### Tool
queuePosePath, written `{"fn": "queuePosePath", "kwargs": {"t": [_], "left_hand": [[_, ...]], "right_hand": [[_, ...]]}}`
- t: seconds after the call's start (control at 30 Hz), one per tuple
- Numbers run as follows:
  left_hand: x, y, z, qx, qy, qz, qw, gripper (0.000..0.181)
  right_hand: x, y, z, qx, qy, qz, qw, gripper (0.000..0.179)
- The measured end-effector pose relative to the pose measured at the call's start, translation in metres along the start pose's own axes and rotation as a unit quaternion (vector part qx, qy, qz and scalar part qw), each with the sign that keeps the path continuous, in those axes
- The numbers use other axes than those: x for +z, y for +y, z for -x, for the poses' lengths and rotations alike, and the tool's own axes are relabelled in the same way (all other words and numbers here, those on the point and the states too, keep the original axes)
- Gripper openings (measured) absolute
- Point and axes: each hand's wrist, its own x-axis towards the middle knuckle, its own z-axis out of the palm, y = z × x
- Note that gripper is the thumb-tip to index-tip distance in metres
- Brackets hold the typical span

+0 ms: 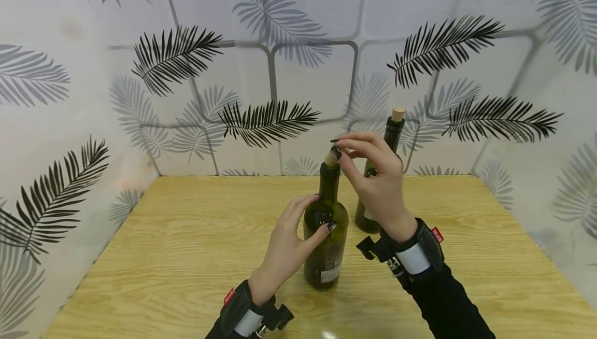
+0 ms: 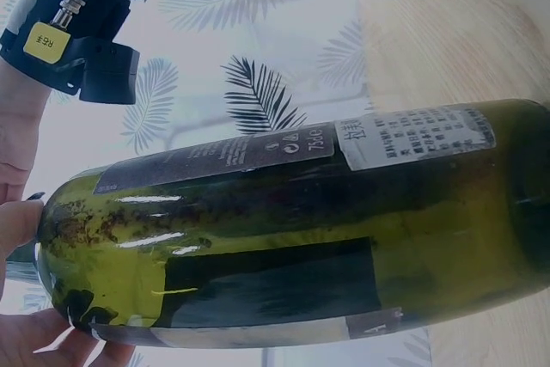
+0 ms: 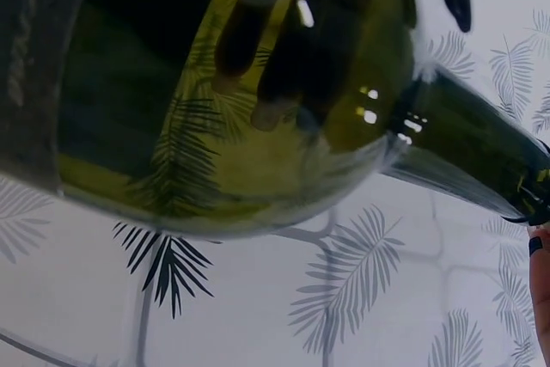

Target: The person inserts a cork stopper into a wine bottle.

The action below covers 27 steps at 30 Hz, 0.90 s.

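Observation:
A green glass wine bottle (image 1: pixel 326 251) stands upright on the table. My left hand (image 1: pixel 286 245) grips it round the shoulder, thumb on the near side. Between thumb and fingertips, my right hand (image 1: pixel 375 178) pinches a pale cork (image 1: pixel 331 159) at the bottle's mouth; how deep it sits is hard to tell. The left wrist view has the bottle body (image 2: pixel 258 212) with its dark label and a white sticker (image 2: pixel 417 137). Left fingers show dimly through the bottle (image 3: pixel 284 178) in the right wrist view, and the right hand (image 3: pixel 541 290) enters at the neck's end.
A second dark green bottle (image 1: pixel 393 134), with a cork (image 1: pixel 398 114) in its mouth, stands behind my right hand and is partly hidden by it. The wooden table (image 1: pixel 196 240) ends at a leaf-patterned backdrop (image 1: pixel 186 121).

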Motion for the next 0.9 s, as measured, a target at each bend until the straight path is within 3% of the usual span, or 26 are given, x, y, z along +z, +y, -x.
{"fn": "queuePosePath", "kwargs": {"t": [0.57,0.73,0.9], "left_hand": [[0.0037,-0.0001,0.0002,0.005,0.009,-0.002,0.9999,0.052],[0.0038,-0.0003,0.0011,0.006,0.01,-0.003,0.9999,0.051],[0.0041,-0.0012,0.0009,0.011,0.013,-0.004,0.9998,0.051]], "right_hand": [[0.0008,0.0028,0.0013,-0.021,-0.033,0.008,0.9992,0.037],[0.0019,0.0047,0.0036,-0.025,-0.055,0.013,0.9981,0.012],[0.0034,0.0047,0.0043,-0.035,-0.056,0.016,0.9977,0.024]]}}
